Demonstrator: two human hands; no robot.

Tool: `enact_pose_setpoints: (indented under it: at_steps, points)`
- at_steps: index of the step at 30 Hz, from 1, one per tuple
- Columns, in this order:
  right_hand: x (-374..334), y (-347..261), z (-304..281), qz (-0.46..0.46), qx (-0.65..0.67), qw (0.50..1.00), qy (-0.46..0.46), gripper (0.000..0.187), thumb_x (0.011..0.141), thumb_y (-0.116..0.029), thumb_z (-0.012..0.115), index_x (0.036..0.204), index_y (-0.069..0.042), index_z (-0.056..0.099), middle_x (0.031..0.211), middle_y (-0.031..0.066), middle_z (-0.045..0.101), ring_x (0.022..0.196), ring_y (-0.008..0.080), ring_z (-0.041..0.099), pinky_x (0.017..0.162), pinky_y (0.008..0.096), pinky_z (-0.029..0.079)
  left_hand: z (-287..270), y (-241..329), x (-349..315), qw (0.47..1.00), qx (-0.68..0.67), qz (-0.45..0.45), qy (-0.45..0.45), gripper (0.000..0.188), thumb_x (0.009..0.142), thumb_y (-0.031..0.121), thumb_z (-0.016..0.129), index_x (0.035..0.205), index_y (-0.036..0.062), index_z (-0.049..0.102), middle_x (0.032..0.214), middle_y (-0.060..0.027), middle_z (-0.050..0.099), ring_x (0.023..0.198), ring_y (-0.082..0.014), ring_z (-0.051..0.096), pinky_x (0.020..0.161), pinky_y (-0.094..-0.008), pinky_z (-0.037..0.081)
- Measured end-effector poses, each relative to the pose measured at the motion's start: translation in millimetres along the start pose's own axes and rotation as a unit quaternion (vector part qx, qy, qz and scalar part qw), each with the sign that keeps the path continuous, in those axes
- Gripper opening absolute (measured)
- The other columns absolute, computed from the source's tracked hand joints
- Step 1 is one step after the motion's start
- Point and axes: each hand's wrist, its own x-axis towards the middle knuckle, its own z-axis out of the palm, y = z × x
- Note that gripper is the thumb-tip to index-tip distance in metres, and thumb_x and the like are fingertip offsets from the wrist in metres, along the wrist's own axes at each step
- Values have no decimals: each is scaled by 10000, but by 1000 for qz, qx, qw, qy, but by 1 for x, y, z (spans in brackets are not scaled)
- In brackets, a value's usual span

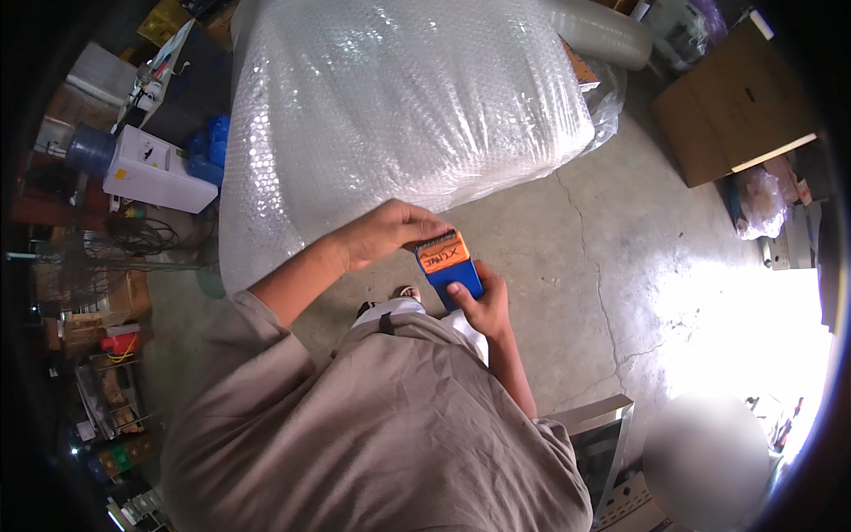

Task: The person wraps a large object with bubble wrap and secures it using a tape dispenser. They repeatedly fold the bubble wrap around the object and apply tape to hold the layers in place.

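In front of my waist, my right hand (pixel 487 304) grips a small blue and orange block-shaped tool (pixel 454 282), its thumb lying across the blue body. The orange end carries dark handwriting and a dark strip that looks toothed along its edge. My left hand (pixel 386 233) reaches over from the left, its fingers closed at that strip. Whether they pinch something thin there I cannot make out. Just beyond both hands stands a large load wrapped in bubble wrap (pixel 408 106); its lower edge hangs near my left forearm.
Cracked concrete floor (pixel 567 293) lies around my feet. A cardboard box (pixel 736 97) stands at far right, a grey roll (pixel 603 34) behind the load. At left are a white water dispenser (pixel 160 168) and a wire fan guard (pixel 97 257). A metal frame (pixel 612 434) stands close at lower right.
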Motion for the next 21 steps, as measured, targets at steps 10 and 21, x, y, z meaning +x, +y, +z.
enact_pose_setpoints:
  at_steps: [10, 21]
  points:
    - [27, -25, 58, -9, -35, 997, 68, 486, 956, -429, 715, 974, 54, 666, 752, 60, 662, 715, 105, 619, 633, 292, 510, -60, 46, -11, 857, 424, 209, 205, 166, 998, 131, 644, 1037, 3, 742, 879, -113, 751, 856, -191, 716, 792, -316, 547]
    - [72, 151, 74, 174, -45, 983, 39, 662, 933, -611, 652, 997, 42, 746, 772, 111, 713, 757, 161, 667, 702, 370, 535, -69, 7, 34, 566, 633, 421, 319, 534, 908, 199, 701, 1430, 156, 591, 1404, -165, 515, 1275, -370, 519, 1077, -528, 398]
